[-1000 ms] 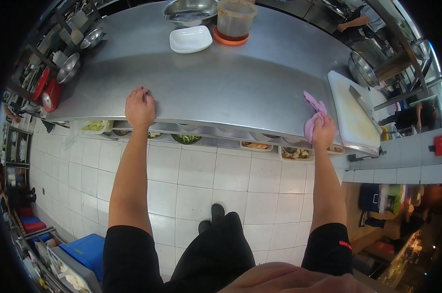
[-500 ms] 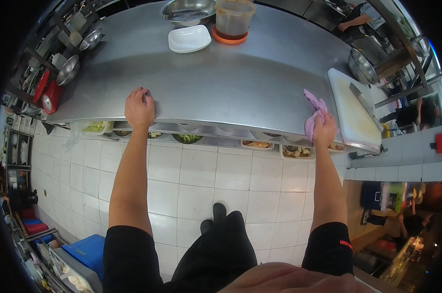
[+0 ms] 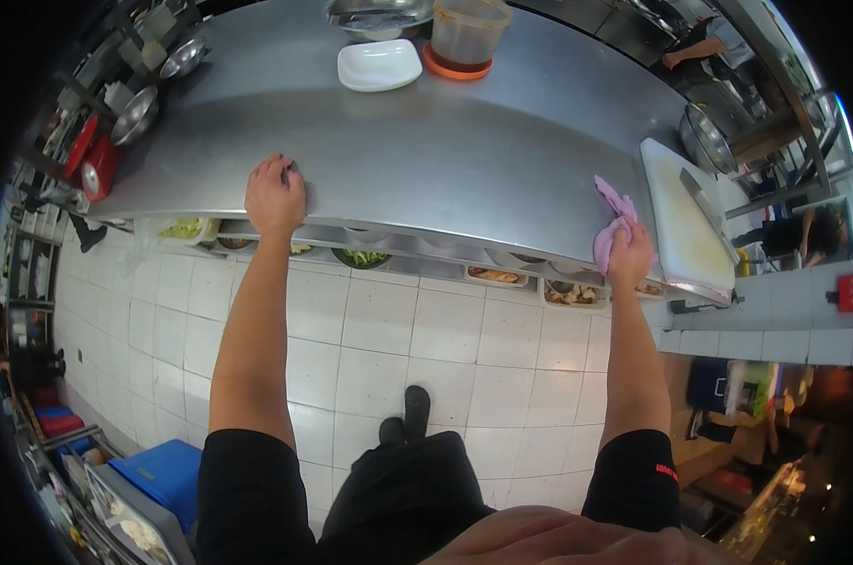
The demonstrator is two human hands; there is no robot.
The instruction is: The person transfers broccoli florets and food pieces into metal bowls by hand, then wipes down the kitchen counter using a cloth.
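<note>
My left hand [image 3: 276, 196] rests near the front edge of the steel counter [image 3: 426, 151], its fingers curled in. A small dark patch shows between thumb and fingers; whether it is an object or shadow I cannot tell. At the counter's right end, my right hand [image 3: 631, 254] is closed around a bunched pink cloth [image 3: 613, 235], one end of which trails onto the steel. Just right of that hand lies a white cutting board [image 3: 676, 221] with a knife [image 3: 707, 202] on it.
Towards the back stand a white dish [image 3: 379, 66], a tall plastic tub [image 3: 466, 38] on an orange lid and a metal bowl [image 3: 379, 19]. A red scale [image 3: 99, 169] sits at left, a steel bowl [image 3: 707, 137] at right. Food containers [image 3: 575, 293] line the shelf below.
The view has shifted slightly, and my feet have moved a little on the floor. Both hands keep about the same places, the right one still gripping the pink cloth.
</note>
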